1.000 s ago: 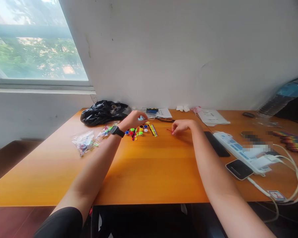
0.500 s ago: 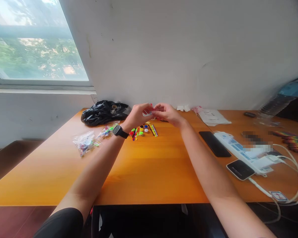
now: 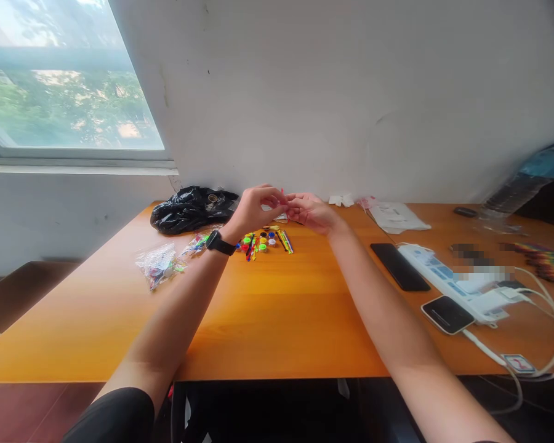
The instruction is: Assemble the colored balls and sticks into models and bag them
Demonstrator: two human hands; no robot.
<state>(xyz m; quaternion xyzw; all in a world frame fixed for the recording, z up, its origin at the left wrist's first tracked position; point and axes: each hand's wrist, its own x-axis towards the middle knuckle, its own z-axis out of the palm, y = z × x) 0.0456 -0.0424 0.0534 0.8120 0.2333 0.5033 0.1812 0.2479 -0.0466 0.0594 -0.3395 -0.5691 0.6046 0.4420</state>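
Observation:
Above the far part of the table, my left hand (image 3: 256,208), with a black watch (image 3: 220,242) on its wrist, is closed in a pinch on a thin pinkish-red strip (image 3: 283,195). Turned partly palm up, my right hand (image 3: 316,212) meets it, its fingers curled at the same strip. Fingers cover much of the strip, so its full shape is hidden. Below the hands lie several small round pots or caps (image 3: 263,248) in green, yellow, white and other colours. Beside them are narrow coloured strips (image 3: 285,241).
Clear bags of small coloured parts (image 3: 159,266) and a black plastic bag (image 3: 191,210) lie left. On the right are a black phone (image 3: 399,267), a white power strip (image 3: 443,277), a small white-edged device (image 3: 447,314), cables and a large bottle (image 3: 517,184). A wall stands behind.
My right hand has turned more palm up, and my left hand has shifted slightly left and up. More of the pinkish-red strip shows between the fingers.

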